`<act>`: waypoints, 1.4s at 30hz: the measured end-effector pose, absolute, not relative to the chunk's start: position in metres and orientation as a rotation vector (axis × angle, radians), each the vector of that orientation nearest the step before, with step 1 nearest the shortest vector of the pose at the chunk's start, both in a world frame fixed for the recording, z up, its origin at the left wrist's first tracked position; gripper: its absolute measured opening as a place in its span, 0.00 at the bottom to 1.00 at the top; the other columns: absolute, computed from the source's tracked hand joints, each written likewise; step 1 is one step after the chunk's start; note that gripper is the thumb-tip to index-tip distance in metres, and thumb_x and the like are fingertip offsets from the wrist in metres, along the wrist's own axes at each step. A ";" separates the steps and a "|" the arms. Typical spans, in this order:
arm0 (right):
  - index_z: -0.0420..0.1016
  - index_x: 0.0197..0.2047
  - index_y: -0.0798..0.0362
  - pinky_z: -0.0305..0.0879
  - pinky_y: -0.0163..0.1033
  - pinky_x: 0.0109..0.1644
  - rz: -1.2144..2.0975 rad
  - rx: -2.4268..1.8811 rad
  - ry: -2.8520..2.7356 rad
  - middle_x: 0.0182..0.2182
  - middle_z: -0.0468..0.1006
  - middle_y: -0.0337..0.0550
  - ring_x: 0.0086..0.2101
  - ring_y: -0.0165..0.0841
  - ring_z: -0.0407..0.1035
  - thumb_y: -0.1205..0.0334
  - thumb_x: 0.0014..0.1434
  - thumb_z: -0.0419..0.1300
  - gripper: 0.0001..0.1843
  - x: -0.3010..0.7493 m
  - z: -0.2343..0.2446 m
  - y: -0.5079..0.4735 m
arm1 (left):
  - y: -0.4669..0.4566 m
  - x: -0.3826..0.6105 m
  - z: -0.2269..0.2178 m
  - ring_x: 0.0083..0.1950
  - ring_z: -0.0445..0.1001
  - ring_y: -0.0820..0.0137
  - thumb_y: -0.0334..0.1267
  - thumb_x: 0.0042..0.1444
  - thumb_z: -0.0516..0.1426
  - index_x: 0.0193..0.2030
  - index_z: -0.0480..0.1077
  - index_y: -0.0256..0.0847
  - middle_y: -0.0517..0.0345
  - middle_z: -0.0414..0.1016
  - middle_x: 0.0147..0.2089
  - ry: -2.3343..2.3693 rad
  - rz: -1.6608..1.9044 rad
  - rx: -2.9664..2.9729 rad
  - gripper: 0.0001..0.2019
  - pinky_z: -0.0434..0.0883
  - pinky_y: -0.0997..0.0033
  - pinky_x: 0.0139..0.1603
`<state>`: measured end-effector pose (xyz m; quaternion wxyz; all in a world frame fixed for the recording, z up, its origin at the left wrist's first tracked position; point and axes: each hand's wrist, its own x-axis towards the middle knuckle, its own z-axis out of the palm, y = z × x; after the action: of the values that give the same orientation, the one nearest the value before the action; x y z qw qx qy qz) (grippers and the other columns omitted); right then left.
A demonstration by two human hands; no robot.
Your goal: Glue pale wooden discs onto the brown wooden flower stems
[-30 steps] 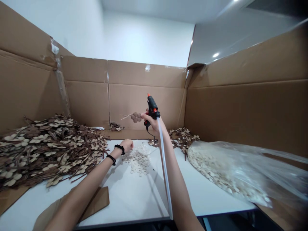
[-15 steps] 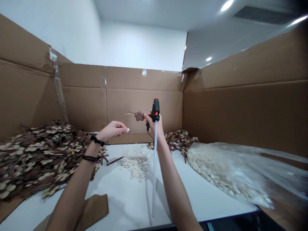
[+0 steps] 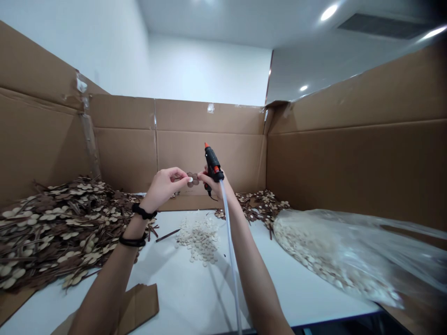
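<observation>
In the head view my right hand [image 3: 218, 184] is closed round a black glue gun [image 3: 212, 159] with an orange tip pointing up and a long clear glue stick [image 3: 228, 232] trailing from its back. Its thumb and finger also pinch the edge of a brown flower cutout [image 3: 193, 179]. My left hand [image 3: 167, 186] pinches a small white disc [image 3: 190, 179] that lies over the middle of the flower; whether the two touch is hard to tell. Below the hands, a loose pile of white discs [image 3: 199, 242] lies on the white table [image 3: 185, 298].
Stemmed brown and cream flowers [image 3: 56, 228] are heaped at the left, with more flowers [image 3: 258, 204] at the back right. A clear plastic bag of discs [image 3: 324, 251] lies right. A dark stick [image 3: 167, 235] and a cardboard piece [image 3: 139, 304] rest on the table. Cardboard walls [image 3: 209, 116] surround it.
My left hand has moved right and slightly up, bringing the white disc to the flower. My right hand has shifted left with the flower, and the glue gun has tilted left.
</observation>
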<state>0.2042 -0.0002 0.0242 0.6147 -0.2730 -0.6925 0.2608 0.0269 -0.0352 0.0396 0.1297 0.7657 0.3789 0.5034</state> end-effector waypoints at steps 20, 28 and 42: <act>0.63 0.28 0.53 0.57 0.35 0.29 0.713 -0.595 -1.517 0.23 0.67 0.35 0.23 0.26 0.60 0.58 0.45 0.61 0.11 0.204 0.024 -0.003 | -0.020 0.034 0.031 0.44 0.69 0.67 0.45 0.59 0.52 0.52 0.66 0.41 0.51 0.69 0.52 1.306 1.727 2.208 0.17 0.66 0.69 0.42; 0.62 0.27 0.52 0.56 0.34 0.28 0.713 -0.531 -1.539 0.22 0.65 0.33 0.22 0.25 0.59 0.60 0.46 0.61 0.10 0.202 0.021 0.004 | -0.010 0.038 0.026 0.38 0.72 0.66 0.51 0.56 0.53 0.34 0.72 0.36 0.52 0.77 0.36 1.114 1.345 2.158 0.18 0.65 0.69 0.39; 0.63 0.31 0.52 0.57 0.34 0.31 0.804 -0.453 -1.505 0.25 0.66 0.35 0.25 0.27 0.61 0.52 0.48 0.63 0.15 0.199 0.021 -0.001 | -0.018 0.045 0.024 0.35 0.68 0.70 0.43 0.60 0.49 0.31 0.66 0.38 0.57 0.74 0.34 1.105 1.561 2.307 0.12 0.64 0.71 0.38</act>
<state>0.1985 -0.0008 0.0211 0.6350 -0.1981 -0.6585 0.3519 0.0449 -0.0178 0.0241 0.0723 0.7678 0.3679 0.5196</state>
